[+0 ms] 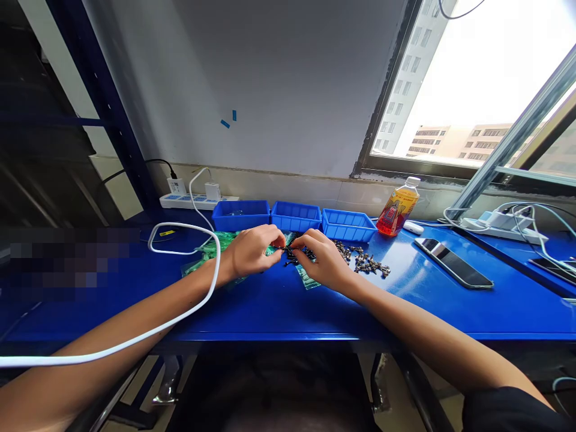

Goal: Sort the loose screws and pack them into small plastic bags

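My left hand [257, 249] is closed in a pinch just above the blue table. Facing it, my right hand [323, 259] pinches too, its fingertips close to those of the left. A tiny dark piece shows between the fingertips, too small to name. Under and around the fingers lies a pile of small black screws [292, 259], partly hidden by my right hand. More screws, brownish and metallic [369, 264], are scattered to the right of that hand. Green plastic bags [207, 252] lie beneath and beside my left hand, and a green packet [308, 279] sticks out below my right hand.
Three blue bins [242, 216] stand in a row behind my hands. A drink bottle [398, 207] and a phone [454, 263] are to the right. A white cable [218, 264] loops across my left forearm. Power strips [198, 201] lie along the wall.
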Motion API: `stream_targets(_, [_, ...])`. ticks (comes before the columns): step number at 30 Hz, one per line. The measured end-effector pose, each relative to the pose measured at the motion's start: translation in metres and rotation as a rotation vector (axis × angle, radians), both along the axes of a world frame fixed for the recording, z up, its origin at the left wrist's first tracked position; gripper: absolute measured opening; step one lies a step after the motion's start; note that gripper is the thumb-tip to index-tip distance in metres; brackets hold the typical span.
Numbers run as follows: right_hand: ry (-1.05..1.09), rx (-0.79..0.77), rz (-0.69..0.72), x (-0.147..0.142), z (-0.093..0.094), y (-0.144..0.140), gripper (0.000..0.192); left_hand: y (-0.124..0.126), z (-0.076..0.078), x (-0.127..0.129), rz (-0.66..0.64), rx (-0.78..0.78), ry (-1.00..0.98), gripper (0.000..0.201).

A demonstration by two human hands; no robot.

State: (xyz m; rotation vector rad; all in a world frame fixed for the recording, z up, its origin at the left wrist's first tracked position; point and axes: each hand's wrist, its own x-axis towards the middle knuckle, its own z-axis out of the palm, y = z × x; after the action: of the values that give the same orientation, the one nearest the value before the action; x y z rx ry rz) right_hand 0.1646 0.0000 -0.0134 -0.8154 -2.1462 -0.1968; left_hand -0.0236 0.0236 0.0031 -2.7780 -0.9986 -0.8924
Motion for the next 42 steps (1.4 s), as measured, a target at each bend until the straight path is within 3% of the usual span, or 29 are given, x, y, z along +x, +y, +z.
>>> stream_targets(31, [-0.015,-0.034,0.000,-0.0001,-0.0003,-0.0003,0.009,0.0028,-0.0054,-0.0009,-0.049,0.011,0.001,0.012])
stream_targets(42, [-0.016,-0.065,-0.003,0.0004,0.0017,-0.0010,0.011,0.0007,-0.0025,0.0015,-0.022,-0.066,0.009,0.015])
